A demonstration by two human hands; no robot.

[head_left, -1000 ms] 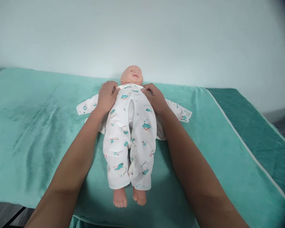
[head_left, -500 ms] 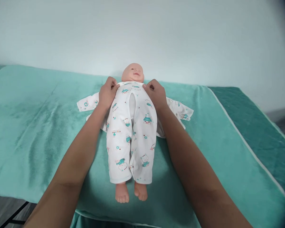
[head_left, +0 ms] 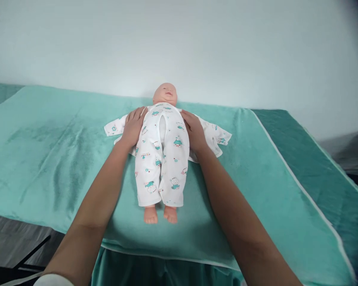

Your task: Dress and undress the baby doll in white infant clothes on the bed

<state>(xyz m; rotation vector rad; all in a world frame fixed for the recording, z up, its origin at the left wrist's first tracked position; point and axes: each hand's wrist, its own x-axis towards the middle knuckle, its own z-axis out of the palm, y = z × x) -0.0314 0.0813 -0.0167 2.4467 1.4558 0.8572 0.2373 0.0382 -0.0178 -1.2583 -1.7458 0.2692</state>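
A baby doll (head_left: 165,94) lies on its back, head toward the wall and bare feet toward me. White printed baby trousers (head_left: 173,159) cover it from the ankles up to the neck, with an open slit at the crotch. Beneath it a matching printed shirt (head_left: 210,133) is spread, its sleeves reaching out to both sides. My left hand (head_left: 134,126) rests along the doll's left-of-view side near the waistband, fingers stretched out. On the opposite side my right hand (head_left: 193,129) lies against the trousers, its fingers extended too. Neither hand grips anything.
A light green plush blanket (head_left: 62,159) covers the table, with a darker green cloth (head_left: 316,159) showing at the right. A pale wall (head_left: 179,43) stands behind. Dark metal legs (head_left: 32,252) and grey floor appear at lower left.
My fingers were pinching the top edge of the trousers by the doll's neck; now both hands have let go and lie flat along its sides. The view has shifted back slightly.
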